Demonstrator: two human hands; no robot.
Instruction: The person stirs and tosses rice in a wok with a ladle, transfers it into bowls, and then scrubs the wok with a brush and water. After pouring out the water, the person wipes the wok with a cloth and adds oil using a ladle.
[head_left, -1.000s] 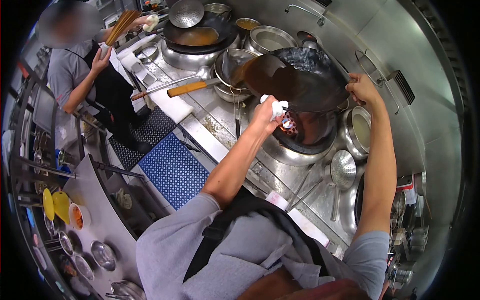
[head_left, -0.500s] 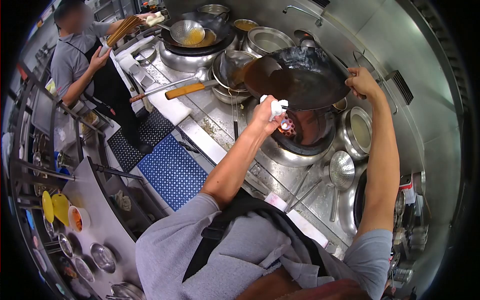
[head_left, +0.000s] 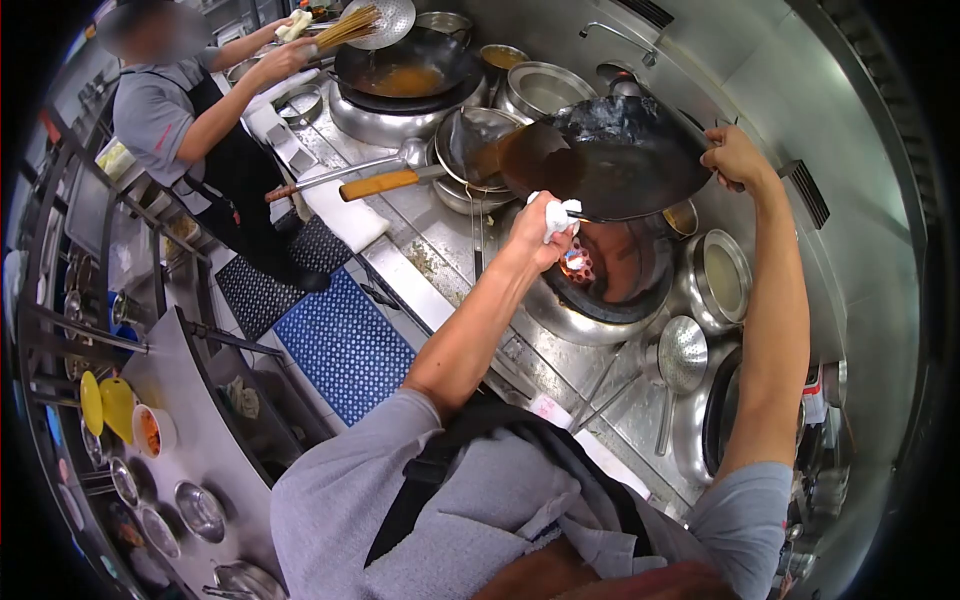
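Note:
My left hand is closed round the handle of a large black wok through a white folded cloth. The wok is raised and tilted left, with its lip over a wire strainer resting on a metal bowl. Beneath the wok, flame glows at the burner. My right hand is closed beyond the wok's right rim, on a long thin handle that seems to run to a ladle behind the wok; the wok partly hides it.
A co-worker at left holds a bamboo brush and a white cloth by another wok. A perforated skimmer lies at right near a metal pot. A wooden-handled tool juts out left. A faucet is behind.
The wok stays tilted, with slightly more lean. The co-worker has moved the brush toward the other wok, and the skimmer there has been lifted away. My view has shifted slightly.

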